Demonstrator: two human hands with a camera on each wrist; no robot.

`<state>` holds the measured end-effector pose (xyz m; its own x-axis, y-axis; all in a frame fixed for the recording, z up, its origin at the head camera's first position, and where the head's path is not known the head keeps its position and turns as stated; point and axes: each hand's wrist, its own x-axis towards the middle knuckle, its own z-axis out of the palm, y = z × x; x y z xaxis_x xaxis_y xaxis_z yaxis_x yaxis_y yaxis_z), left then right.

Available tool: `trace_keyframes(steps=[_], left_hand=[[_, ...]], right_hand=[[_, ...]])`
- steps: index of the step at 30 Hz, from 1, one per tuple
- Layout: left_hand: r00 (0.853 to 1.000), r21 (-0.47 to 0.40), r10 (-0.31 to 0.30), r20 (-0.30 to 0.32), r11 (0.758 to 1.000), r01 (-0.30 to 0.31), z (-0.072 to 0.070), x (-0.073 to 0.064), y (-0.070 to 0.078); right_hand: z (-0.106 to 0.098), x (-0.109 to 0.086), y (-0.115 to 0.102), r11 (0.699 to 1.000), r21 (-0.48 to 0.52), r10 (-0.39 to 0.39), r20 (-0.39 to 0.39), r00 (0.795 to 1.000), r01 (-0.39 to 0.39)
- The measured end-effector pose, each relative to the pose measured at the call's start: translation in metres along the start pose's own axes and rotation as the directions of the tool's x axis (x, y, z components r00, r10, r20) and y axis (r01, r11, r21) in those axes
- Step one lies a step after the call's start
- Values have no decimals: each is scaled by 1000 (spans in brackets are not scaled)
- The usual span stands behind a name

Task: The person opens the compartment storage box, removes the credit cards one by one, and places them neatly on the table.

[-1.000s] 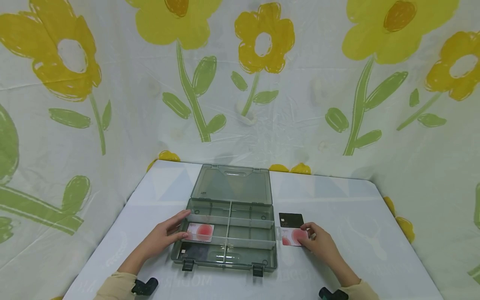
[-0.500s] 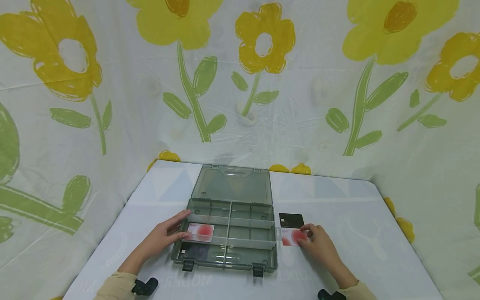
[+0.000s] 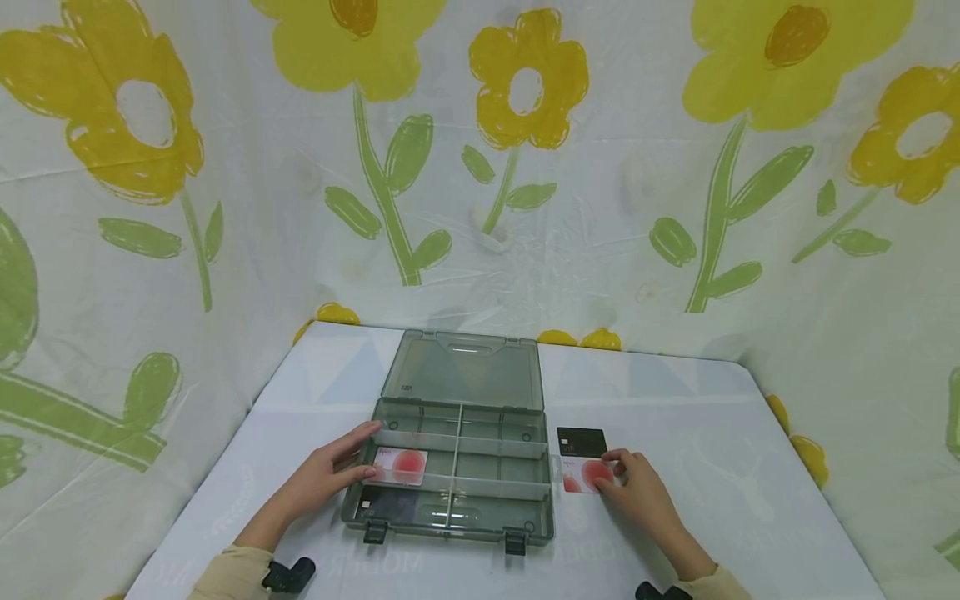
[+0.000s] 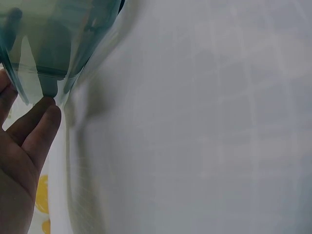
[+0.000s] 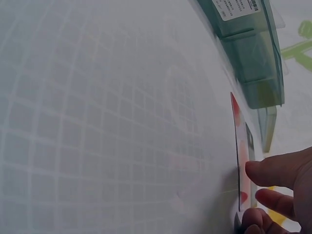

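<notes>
A grey-green transparent compartment box (image 3: pixel 495 529) lies with its lid (image 3: pixel 465 371) folded back. My left hand (image 3: pixel 326 471) rests on its left side, straight fingers touching the wall, as the left wrist view shows too. Inside, a pink-and-white card (image 3: pixel 399 465) leans in the middle left compartment and a black card (image 3: pixel 388 502) lies in the front left one. To the right of the box, my right hand (image 3: pixel 641 498) pinches another pink-and-white card (image 3: pixel 576 475) by its right end, thumb on its face in the right wrist view. A black VIP card (image 3: pixel 581 440) lies just behind it.
The white table (image 3: pixel 697 467) extends to the right of the box. Two dark latches (image 3: pixel 515 543) stick out from the box's front edge. A flower-printed curtain (image 3: pixel 600 208) encloses the back and sides. A white label (image 5: pixel 236 7) is on the box's outer wall.
My right fingers have slid slightly left along the pink-and-white card. The left hand, the box and the other cards stay as they were.
</notes>
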<state>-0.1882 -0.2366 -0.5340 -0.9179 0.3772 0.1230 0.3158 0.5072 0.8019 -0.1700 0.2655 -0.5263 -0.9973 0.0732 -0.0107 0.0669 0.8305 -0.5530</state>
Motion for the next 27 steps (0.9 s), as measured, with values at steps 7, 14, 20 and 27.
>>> trace_keyframes(steps=[7,14,20,27], left_hand=[[1000,-5,-15,3,1000,15,0,0,-1],[1000,-3,-23,4,1000,23,0,1,0],[1000,-1,-13,6,1000,13,0,1,0],[1000,9,-16,2,1000,16,0,0,0]], right_hand=[[-2,-3,1,999,33,-23,-17,1000,24],[-2,-3,3,999,42,-30,-16,999,31],[-2,-2,5,999,42,-30,-15,999,31],[-4,-3,3,998,65,-10,4,1000,9]])
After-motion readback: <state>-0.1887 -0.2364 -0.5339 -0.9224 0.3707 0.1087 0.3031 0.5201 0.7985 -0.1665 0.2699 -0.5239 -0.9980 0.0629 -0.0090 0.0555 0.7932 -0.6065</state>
